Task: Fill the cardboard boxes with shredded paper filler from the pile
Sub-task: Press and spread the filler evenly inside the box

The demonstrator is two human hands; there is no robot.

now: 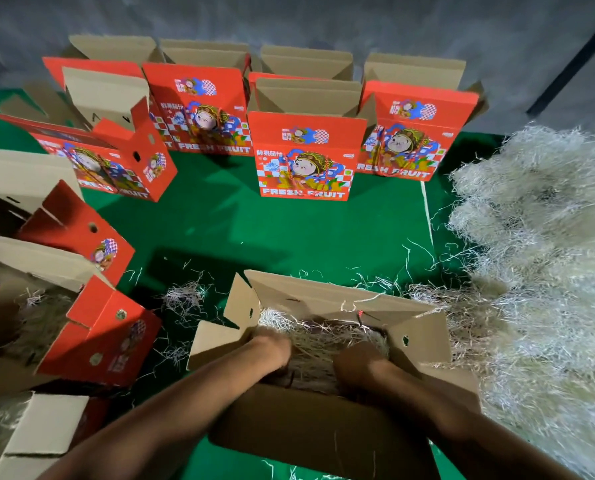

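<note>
Shredded paper filler [318, 336] lies inside the open cardboard box [327, 306] at the bottom centre of the frame, and both hands are down in it. The left hand [273, 348] presses on the filler at the box's left end, the right hand [358, 358] at its right end. Both sets of fingers are buried in the strands and in shadow, so I cannot tell whether they are spread, together or gripping a tuft.

Judging from this, the step in hand is bedding the filler down. To do it well, the push should be even and flat, working the strands out toward the corners and the far wall so the layer sits level, without snagging the raised flaps. The bed looks shallow, so another armful from the pile seems needed.

The source pile [545, 271] fills the right side of the frame, just beside the box, an easy reach for the right hand. Loose strands [185, 299] lie scattered on the green floor covering [254, 233] to the box's left.

Counting boxes: one under the hands; at least two at the left edge holding filler, the nearer one [91, 327] lying beside the work box; a further one at the bottom left corner [43, 431] is only partly seen. Five red printed boxes [304, 157] stand open across the upper frame, their contents hidden from here. One pile, two hands.
</note>
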